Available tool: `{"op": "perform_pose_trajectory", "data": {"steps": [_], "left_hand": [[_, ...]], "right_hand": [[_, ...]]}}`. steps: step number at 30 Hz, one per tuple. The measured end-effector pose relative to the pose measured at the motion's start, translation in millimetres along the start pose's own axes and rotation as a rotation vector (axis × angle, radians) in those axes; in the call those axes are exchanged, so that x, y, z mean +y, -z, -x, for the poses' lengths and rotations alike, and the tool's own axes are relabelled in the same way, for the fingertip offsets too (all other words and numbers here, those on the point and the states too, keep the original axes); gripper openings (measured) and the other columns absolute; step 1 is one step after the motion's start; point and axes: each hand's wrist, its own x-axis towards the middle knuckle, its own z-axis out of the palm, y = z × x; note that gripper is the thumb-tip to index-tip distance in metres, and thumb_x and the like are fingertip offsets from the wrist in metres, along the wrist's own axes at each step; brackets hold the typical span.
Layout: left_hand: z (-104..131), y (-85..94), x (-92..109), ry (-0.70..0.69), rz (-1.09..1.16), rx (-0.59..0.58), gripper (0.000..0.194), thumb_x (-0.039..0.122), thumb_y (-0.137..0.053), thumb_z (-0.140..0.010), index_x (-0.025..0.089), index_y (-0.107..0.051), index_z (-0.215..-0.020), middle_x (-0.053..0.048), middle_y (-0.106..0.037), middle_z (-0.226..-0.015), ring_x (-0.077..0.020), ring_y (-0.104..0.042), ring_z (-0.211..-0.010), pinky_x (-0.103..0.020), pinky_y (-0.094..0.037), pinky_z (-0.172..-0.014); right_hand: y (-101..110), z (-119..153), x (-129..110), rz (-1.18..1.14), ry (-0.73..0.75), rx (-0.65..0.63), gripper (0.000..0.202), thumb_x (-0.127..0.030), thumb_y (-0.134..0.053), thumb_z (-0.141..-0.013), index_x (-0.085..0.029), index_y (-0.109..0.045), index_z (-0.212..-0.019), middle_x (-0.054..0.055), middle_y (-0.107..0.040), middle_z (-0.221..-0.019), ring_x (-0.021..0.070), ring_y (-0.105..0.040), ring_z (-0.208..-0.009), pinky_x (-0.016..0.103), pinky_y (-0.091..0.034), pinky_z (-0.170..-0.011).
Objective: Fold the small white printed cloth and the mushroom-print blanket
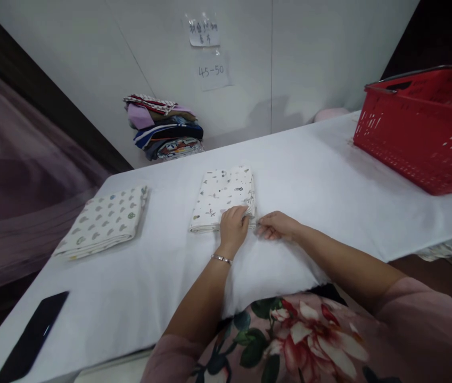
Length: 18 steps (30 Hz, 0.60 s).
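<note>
A folded white cloth [221,191] with small scattered prints lies flat in the middle of the table. My left hand [233,226] is at its near right corner, fingers curled over the layered edge and closed on it. Just right of that corner is my right hand [277,225], its fingers bent inward and the tips close to the cloth's edge. Whether anything is pinched in them is hidden. To the left rests a second folded cloth [106,221], off-white with rows of grey mushroom-like shapes.
The table has a white cover [162,287]. On its far right stands a red plastic basket [417,138]. Folded textiles [165,127] are piled against the back wall, below paper signs [212,72]. A dark phone-like slab [32,338] lies at the near left.
</note>
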Motion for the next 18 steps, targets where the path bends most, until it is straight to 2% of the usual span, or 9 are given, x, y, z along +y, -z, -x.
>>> {"op": "perform_pose_trajectory", "data": {"steps": [5, 9, 12, 16, 18], "left_hand": [[1.0, 0.3, -0.7, -0.011, 0.001, 0.011, 0.022, 0.015, -0.055, -0.081, 0.020, -0.058, -0.102, -0.005, -0.064, -0.098, -0.0200, -0.056, -0.095, -0.034, -0.041, -0.082], [0.1, 1.4, 0.1, -0.007, -0.001, 0.002, 0.021, 0.016, -0.055, -0.081, 0.019, -0.058, -0.102, -0.005, -0.064, -0.098, -0.0195, -0.056, -0.094, -0.034, -0.041, -0.082], [-0.6, 2.2, 0.4, -0.005, 0.006, -0.008, 0.022, 0.015, -0.056, -0.080, 0.019, -0.058, -0.101, -0.005, -0.064, -0.098, -0.0195, -0.056, -0.094, -0.033, -0.041, -0.082], [0.0, 2.1, 0.3, -0.006, -0.003, -0.008, 0.023, 0.014, -0.056, -0.080, 0.019, -0.058, -0.102, -0.005, -0.064, -0.098, -0.0194, -0.056, -0.094, -0.033, -0.042, -0.082], [0.4, 1.5, 0.5, -0.009, -0.013, -0.004, 0.023, 0.014, -0.056, -0.079, 0.020, -0.058, -0.102, -0.004, -0.064, -0.098, -0.0192, -0.056, -0.093, -0.033, -0.042, -0.081]], "right_hand": [[-7.2, -7.6, 3.5, -0.149, -0.023, -0.020, 0.009, -0.020, -0.056, -0.083, -0.014, -0.055, -0.077, 0.005, -0.067, -0.065, 0.0085, -0.057, -0.044, 0.016, -0.042, -0.035], [-10.3, -10.9, 5.9, -0.067, 0.115, 0.070, 0.014, -0.025, -0.062, -0.079, -0.018, -0.051, -0.077, 0.002, -0.066, -0.068, 0.0093, -0.057, -0.043, 0.017, -0.039, -0.031], [-11.8, -12.5, 5.6, -0.014, 0.201, 0.145, 0.018, -0.026, -0.064, -0.076, -0.018, -0.048, -0.072, 0.000, -0.063, -0.060, 0.0089, -0.055, -0.040, 0.016, -0.035, -0.030], [-13.7, -14.8, 5.5, -0.064, 0.271, 0.171, 0.016, -0.019, -0.062, -0.071, -0.019, -0.046, -0.069, -0.004, -0.055, -0.045, 0.0092, -0.052, -0.040, 0.016, -0.034, -0.032], [-15.1, -15.5, 5.9, -0.112, 0.316, 0.160, 0.017, -0.017, -0.063, -0.066, -0.019, -0.047, -0.070, -0.006, -0.054, -0.044, 0.0090, -0.051, -0.040, 0.016, -0.035, -0.033]]}}
